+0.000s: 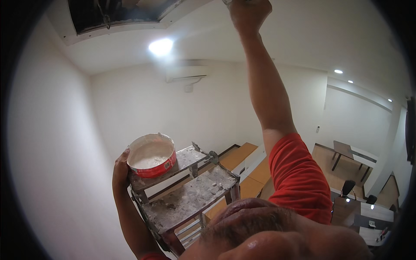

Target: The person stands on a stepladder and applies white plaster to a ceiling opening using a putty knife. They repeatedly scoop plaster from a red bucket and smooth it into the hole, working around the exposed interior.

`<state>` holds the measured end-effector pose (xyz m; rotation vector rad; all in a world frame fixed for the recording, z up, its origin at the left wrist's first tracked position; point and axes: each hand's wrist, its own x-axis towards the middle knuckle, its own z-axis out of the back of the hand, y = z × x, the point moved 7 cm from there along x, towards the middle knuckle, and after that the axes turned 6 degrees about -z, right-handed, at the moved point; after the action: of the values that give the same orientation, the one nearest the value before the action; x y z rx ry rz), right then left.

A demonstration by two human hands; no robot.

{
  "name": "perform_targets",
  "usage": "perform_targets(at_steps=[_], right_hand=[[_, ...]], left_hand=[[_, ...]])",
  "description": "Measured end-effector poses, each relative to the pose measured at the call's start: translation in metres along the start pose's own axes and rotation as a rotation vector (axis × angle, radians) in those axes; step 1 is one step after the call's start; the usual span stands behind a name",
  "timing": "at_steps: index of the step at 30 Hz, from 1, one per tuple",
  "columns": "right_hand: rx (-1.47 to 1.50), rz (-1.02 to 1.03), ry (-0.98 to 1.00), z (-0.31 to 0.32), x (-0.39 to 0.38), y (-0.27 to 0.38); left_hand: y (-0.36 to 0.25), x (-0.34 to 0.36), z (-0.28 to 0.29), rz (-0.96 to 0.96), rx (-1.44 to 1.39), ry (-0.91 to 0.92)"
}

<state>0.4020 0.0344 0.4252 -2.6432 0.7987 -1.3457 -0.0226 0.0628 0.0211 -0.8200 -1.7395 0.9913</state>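
A short red tub (152, 156) with a whitish, crusted inside stands on the top step of a spattered stepladder (190, 197). Some pale paste lies in its bottom. My left hand (121, 167) is wrapped around the tub's left side, its fingers partly hidden behind the wall. My right arm stretches up to the ceiling (221, 41), where my right hand (251, 15) is closed. A small pale bit of something shows at its left edge, but the top of the frame cuts it off and I cannot make it out.
A dark rectangular opening (117, 15) with something hanging in it breaks the ceiling at upper left, near a bright lamp (160, 47). An air conditioner (186, 73) hangs on the far wall. Below are wooden benches (253, 184), tables (343, 149) and chairs (348, 187).
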Motion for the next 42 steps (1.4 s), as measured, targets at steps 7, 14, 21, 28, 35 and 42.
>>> perform_targets(at_steps=[7,14,21,28,35,42], right_hand=[[-0.020,-0.014,-0.025,0.009,0.003,0.009],[0.011,-0.051,-0.037,0.007,0.002,0.012],[0.127,-0.089,-0.068,0.001,0.001,0.003],[0.086,-0.121,-0.077,-0.007,-0.002,-0.002],[0.156,-0.210,0.022,-0.024,-0.021,-0.015],[0.019,-0.015,-0.068,-0.010,-0.011,0.008]], left_hand=[[0.002,-0.004,0.007,0.018,0.024,0.004],[0.000,-0.003,0.003,0.022,0.010,0.004],[0.000,-0.001,0.003,-0.025,0.010,-0.019],[0.003,0.000,0.005,-0.004,0.008,-0.030],[0.001,0.002,0.000,-0.017,-0.008,-0.001],[-0.001,-0.001,0.001,-0.011,0.034,-0.029]])
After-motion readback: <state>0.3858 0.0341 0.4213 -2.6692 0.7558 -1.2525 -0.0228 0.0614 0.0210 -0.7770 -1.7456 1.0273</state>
